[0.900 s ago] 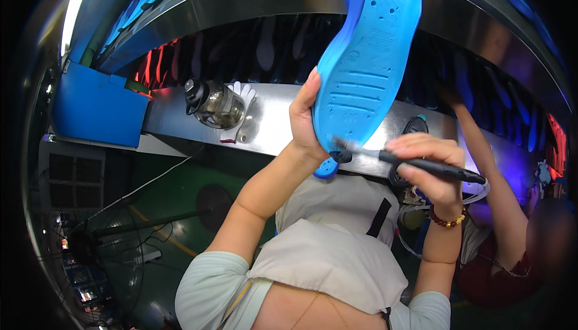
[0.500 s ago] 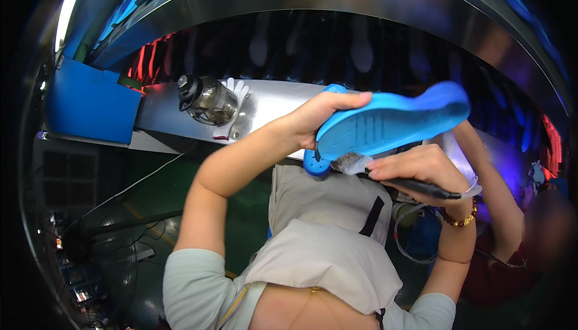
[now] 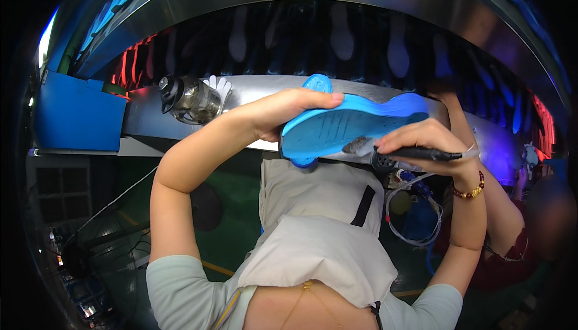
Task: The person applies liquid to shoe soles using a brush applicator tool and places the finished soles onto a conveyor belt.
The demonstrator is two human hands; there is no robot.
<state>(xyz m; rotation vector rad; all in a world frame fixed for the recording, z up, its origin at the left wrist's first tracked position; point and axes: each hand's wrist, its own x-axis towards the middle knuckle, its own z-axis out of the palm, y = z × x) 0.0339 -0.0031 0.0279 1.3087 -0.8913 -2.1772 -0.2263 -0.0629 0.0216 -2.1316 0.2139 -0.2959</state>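
My left hand (image 3: 286, 107) is closed on the heel end of a bright blue shoe sole (image 3: 334, 128), which is tilted with its ribbed hollow face toward me. Behind it, a second blue piece with rounded ends (image 3: 317, 83) sticks out above and below; how the two are joined is hidden. In my closed right hand (image 3: 427, 140) is a black-handled brush (image 3: 415, 152) with grey bristles and a clear tube at its back end. The bristles are at the sole's lower edge, seemingly touching its inner face.
A metal ledge (image 3: 253, 89) runs along a dark conveyor (image 3: 289, 35) carrying several pale soles. On the ledge stand a black-lidded clear bottle (image 3: 195, 101) and a white glove (image 3: 221, 87). A blue box (image 3: 78, 112) is at left. Another person's arm (image 3: 500, 203) reaches in from the right.
The sole and both my hands have shifted left in view, partly because the whole view moved. The brush has gone from below the sole's heel to its lower middle edge.
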